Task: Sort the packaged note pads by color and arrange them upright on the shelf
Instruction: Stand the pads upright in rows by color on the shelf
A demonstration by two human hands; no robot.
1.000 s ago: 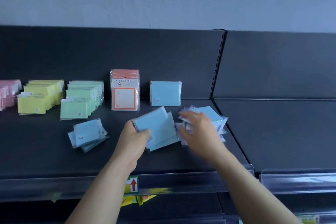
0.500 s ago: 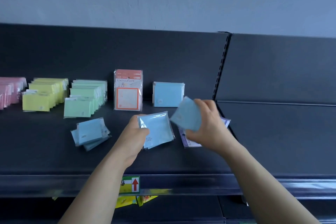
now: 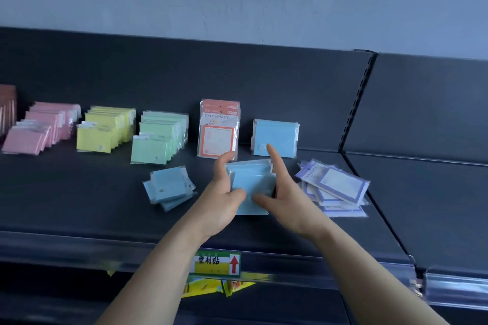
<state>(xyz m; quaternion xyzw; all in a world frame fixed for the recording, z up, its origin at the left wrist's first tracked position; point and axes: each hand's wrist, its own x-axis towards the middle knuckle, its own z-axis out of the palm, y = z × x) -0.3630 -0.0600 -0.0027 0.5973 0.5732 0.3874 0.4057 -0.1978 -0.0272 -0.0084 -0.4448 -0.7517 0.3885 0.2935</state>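
Observation:
My left hand [image 3: 221,194] grips the left side of a small stack of blue packaged note pads [image 3: 250,179] above the dark shelf [image 3: 79,206]. My right hand [image 3: 280,192] presses against the stack's right side, its index finger straight and pointing up, its thumb under the front pad. Behind the stack, blue pads [image 3: 276,137] stand upright against the back panel. A loose pile of blue pads [image 3: 169,188] lies flat to the left. Purple-bordered pads [image 3: 335,187] lie in a flat heap to the right.
Upright rows stand along the back left: pink pads [image 3: 39,129], yellow pads [image 3: 105,132], green pads [image 3: 158,137]. An orange University pack [image 3: 219,129] stands beside the upright blue pads. The shelf's front rail carries a green and yellow label [image 3: 217,264]. A second shelf bay [image 3: 422,192] lies to the right.
My right hand lifted a blue pad off the right-hand heap and brought it left onto the stack in my left hand. Both hands now hold the stack together.

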